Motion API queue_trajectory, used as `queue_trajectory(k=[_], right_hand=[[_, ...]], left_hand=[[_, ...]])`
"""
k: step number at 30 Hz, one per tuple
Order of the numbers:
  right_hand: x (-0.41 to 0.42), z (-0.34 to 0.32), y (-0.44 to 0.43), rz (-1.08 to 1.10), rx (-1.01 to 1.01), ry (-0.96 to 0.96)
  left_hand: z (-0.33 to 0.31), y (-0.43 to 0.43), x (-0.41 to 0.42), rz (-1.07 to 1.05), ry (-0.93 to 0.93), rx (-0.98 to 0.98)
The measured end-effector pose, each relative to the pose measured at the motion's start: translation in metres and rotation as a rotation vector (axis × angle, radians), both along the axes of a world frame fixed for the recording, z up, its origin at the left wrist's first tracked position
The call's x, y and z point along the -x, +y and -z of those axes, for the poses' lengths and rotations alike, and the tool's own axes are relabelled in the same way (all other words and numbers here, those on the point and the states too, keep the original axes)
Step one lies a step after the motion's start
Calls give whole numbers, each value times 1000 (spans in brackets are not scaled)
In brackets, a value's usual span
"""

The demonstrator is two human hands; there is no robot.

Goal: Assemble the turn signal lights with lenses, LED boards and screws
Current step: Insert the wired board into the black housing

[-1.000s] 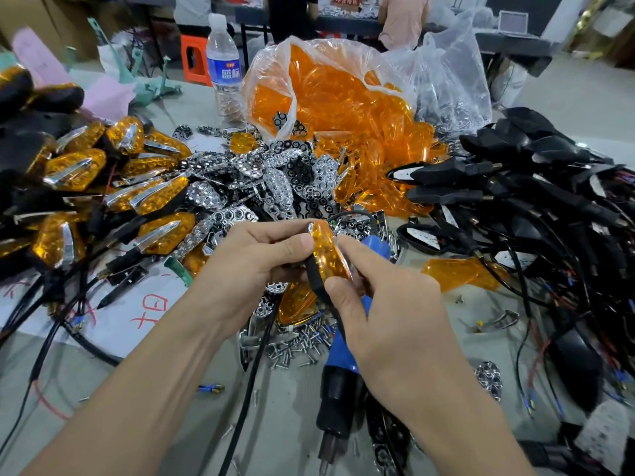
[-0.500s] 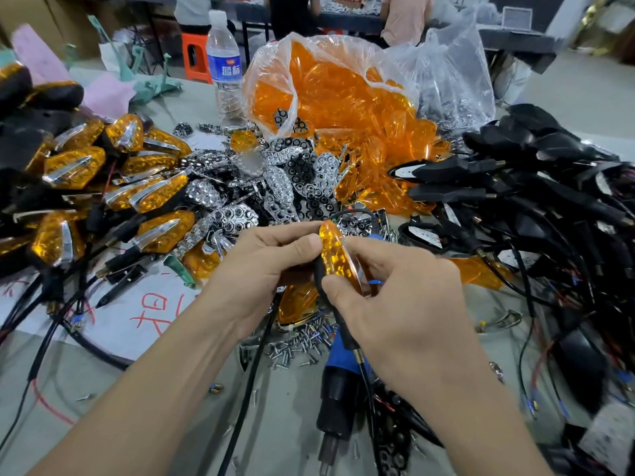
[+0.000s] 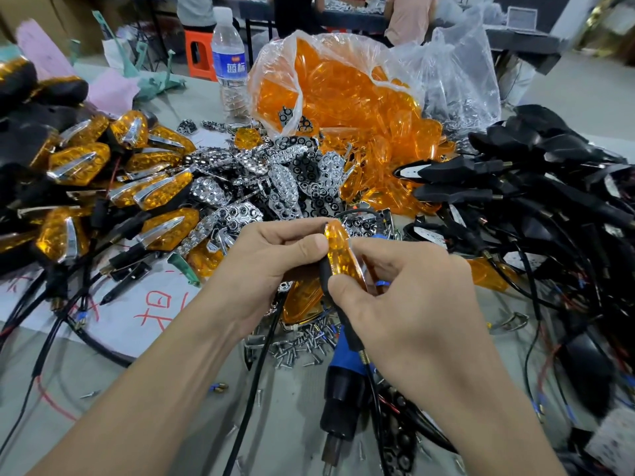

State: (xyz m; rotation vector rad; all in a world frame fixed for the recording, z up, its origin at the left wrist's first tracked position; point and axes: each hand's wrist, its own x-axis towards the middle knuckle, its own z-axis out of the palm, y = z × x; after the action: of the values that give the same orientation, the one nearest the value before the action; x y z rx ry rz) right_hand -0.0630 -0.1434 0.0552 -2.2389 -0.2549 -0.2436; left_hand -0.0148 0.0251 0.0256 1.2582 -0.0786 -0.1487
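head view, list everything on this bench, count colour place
turn signal: one, amber and black, held at centre
finished signals: many, amber and chrome, left heap
loose lenses: many, orange, clear bag at back
reflector plates: many, chrome, middle heap
wired housings: many, black, right
screws: small pile, silver, front centre
power screwdriver: one, blue and black, near edge
water bottle: one, clear, back
left hand: one, pinches turn signal's top
right hand: one, pinches its lower part

Left hand (image 3: pixel 264 266), right hand (image 3: pixel 412 297) — both bare
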Motion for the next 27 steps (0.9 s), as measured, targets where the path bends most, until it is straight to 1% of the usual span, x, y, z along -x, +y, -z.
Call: queue_trajectory(k=[2, 5, 9, 13, 16, 18, 19, 20, 22, 23, 25, 26, 27], right_hand=[[0, 1, -1, 2, -40, 6], [3, 2, -1, 26, -70, -43], [2, 10, 9, 13, -147, -57], [3, 22, 19, 113, -117, -160], [5, 32, 30, 226, -10, -325], [7, 38, 35, 222, -3, -387], [7, 39, 34, 186, -52, -376], [5, 38, 30, 143, -148, -320], [-3, 31, 16, 82, -426, -94], [-8, 26, 6, 66, -521, 27], [-18, 18, -10, -46, -582, 252], [-21, 16, -15, -136, -593, 330], [-22, 16, -16, -217, -599, 368]], left_hand=[[0, 0, 2, 16, -20, 9], [-1, 0, 3, 28, -47, 25], [-1, -2, 3, -37, -71, 30], [-1, -8, 6, -29, -55, 109], [-1, -13, 6, -60, -48, 59], [-1, -13, 6, -92, -55, 31], [-1, -13, 6, -98, -60, 52], [-1, -11, 6, -96, -66, 85], [-4, -6, 4, -68, -89, 144], [-4, -3, 3, -40, -116, 159], [-5, -1, 2, 19, -182, 185], [-5, 0, 3, 48, -212, 199], [-5, 0, 4, 77, -236, 207]])
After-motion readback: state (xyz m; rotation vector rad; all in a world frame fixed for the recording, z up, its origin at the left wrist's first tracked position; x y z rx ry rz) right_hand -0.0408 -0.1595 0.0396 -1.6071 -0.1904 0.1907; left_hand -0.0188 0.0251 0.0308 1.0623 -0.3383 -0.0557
